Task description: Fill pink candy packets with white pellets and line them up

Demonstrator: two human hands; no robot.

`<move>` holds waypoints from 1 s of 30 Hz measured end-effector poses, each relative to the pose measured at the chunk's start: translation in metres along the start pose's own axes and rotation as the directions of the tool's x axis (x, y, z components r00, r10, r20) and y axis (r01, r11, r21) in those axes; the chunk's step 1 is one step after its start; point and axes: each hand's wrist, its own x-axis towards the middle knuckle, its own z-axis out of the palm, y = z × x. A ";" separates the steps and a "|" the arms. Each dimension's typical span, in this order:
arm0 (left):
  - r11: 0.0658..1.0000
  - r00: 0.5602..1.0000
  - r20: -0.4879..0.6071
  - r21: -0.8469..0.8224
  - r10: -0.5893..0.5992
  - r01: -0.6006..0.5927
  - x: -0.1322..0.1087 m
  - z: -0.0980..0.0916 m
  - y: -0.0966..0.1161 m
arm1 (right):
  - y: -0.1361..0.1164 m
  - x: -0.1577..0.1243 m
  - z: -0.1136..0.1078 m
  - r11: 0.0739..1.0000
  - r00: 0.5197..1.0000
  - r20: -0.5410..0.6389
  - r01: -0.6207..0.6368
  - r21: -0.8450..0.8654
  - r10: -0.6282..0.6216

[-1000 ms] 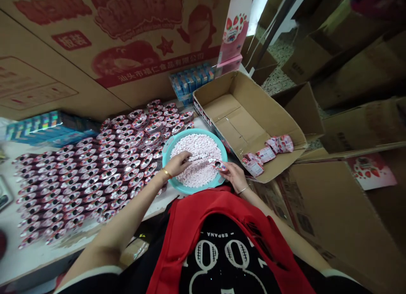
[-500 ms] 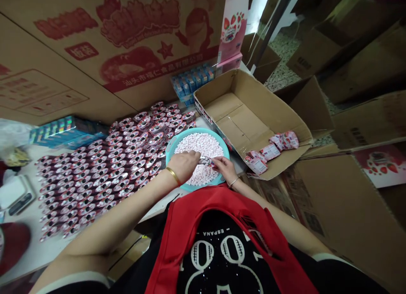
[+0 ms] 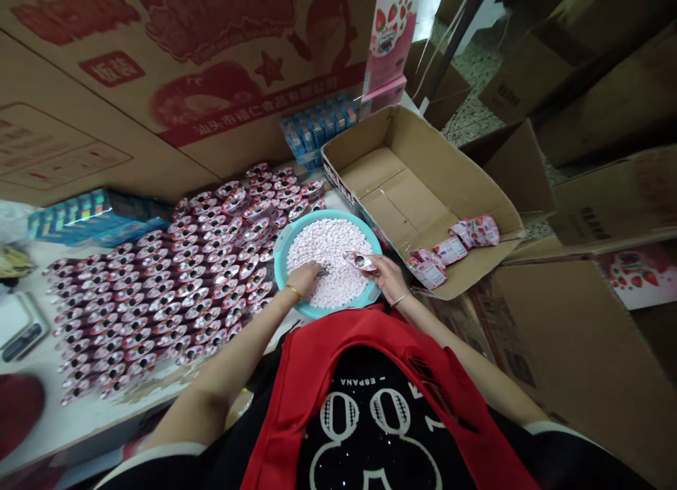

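Holding one small pink packet (image 3: 360, 261) pinched in its fingers over the near right rim of one teal basin (image 3: 283, 242), the right hand (image 3: 388, 278) sits just beside the left hand (image 3: 304, 278), which rests curled in the heap of pale candies (image 3: 331, 250), too many to count; whether it grips anything cannot be told. One open cardboard box (image 3: 423, 187) to the right holds roughly five filled packets (image 3: 449, 250), and rows of opened packets (image 3: 174, 278), far too many to count, cover the table (image 3: 63, 426) on the left.

white table (image 3: 79, 419) | cardboard cartons (image 3: 597, 74) stacked around | floor (image 3: 470, 67) — possibly speckled terrazzo
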 end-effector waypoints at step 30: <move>0.890 0.995 -0.078 0.455 0.062 -0.020 -0.069 -0.124 0.095 | 0.019 0.023 0.025 0.992 0.997 0.071 -0.007 -0.126 0.016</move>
